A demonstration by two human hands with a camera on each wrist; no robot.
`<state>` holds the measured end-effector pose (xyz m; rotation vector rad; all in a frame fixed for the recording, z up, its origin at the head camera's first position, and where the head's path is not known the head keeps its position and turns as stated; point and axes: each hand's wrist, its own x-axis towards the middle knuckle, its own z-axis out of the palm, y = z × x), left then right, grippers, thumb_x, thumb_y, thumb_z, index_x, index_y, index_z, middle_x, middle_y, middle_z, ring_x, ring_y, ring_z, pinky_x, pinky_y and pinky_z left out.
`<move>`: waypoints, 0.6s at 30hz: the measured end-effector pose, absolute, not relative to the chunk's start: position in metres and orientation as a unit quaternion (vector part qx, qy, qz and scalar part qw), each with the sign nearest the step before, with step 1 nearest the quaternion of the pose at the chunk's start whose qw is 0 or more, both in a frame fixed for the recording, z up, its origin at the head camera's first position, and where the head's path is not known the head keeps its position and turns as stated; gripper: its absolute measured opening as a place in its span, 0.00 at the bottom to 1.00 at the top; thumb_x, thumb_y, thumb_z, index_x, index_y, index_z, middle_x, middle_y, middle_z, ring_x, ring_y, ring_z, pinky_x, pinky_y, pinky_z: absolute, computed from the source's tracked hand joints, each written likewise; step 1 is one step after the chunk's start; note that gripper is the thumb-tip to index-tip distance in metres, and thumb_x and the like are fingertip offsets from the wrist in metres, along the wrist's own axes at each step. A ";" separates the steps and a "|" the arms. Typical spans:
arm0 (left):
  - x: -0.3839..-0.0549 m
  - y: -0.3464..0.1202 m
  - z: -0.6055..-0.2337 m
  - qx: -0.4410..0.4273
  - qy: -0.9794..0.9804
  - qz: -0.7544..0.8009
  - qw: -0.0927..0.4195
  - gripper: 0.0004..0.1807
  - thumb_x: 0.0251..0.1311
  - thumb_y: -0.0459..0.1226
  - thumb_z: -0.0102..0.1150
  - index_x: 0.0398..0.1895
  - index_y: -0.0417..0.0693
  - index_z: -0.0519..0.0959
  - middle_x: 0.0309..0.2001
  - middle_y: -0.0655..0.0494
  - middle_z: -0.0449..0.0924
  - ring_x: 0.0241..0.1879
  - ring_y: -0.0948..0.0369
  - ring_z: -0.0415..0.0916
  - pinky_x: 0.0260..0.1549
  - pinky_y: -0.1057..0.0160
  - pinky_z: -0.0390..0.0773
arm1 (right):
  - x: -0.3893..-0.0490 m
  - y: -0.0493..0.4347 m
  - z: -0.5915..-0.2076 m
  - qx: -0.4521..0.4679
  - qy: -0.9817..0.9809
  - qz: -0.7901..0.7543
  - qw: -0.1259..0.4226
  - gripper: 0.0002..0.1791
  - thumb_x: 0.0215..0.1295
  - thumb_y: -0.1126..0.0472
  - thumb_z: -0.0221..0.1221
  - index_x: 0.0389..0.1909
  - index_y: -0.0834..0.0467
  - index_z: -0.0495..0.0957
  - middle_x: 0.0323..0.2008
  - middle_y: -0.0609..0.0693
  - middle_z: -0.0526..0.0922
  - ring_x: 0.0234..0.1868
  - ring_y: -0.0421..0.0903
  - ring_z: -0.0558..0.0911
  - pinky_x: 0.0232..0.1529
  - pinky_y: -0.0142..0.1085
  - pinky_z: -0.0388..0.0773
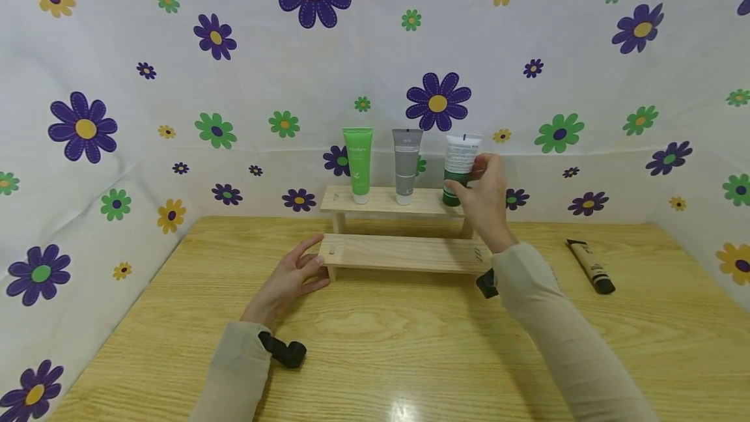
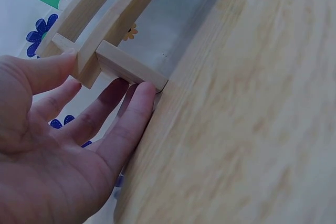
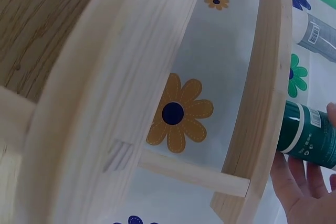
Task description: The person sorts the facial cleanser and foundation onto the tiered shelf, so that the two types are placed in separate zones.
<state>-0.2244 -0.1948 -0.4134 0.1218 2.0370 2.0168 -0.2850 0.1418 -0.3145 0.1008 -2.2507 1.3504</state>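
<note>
The right hand (image 1: 483, 195) is pinching the white-and-green tube (image 1: 463, 156), thumb and fingers closed to its width, at the right end of the rack's upper shelf (image 1: 381, 198). The tube is leaning slightly; whether its cap is bearing fully on the wood is hard to tell. Squaring it up before loosening the fingers should help, leaving a gap beside the grey tube (image 1: 406, 161). The left hand (image 1: 291, 277), fingers loosely spread, is touching the rack's lower left end (image 1: 329, 254); light, even pressure there should prevent sliding.
</note>
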 end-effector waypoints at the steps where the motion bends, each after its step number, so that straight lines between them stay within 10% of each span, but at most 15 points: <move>1: -0.225 -0.195 -0.414 0.041 0.704 0.696 0.136 0.31 0.81 0.33 0.41 0.82 0.49 0.50 0.69 0.31 0.64 0.63 0.42 0.70 0.59 0.50 0.77 | -0.285 0.143 -0.315 0.040 -0.828 0.500 0.251 0.33 0.62 0.72 0.68 0.63 0.70 0.60 0.55 0.67 0.73 0.53 0.60 0.75 0.56 0.48 0.77; 18: -0.225 -0.194 -0.414 0.035 0.699 0.700 0.139 0.31 0.81 0.32 0.41 0.82 0.50 0.50 0.69 0.31 0.63 0.64 0.42 0.69 0.59 0.51 0.78 | -0.266 0.176 -0.317 0.046 -0.838 0.510 0.189 0.31 0.64 0.71 0.66 0.63 0.72 0.62 0.54 0.69 0.75 0.54 0.63 0.77 0.54 0.50 0.75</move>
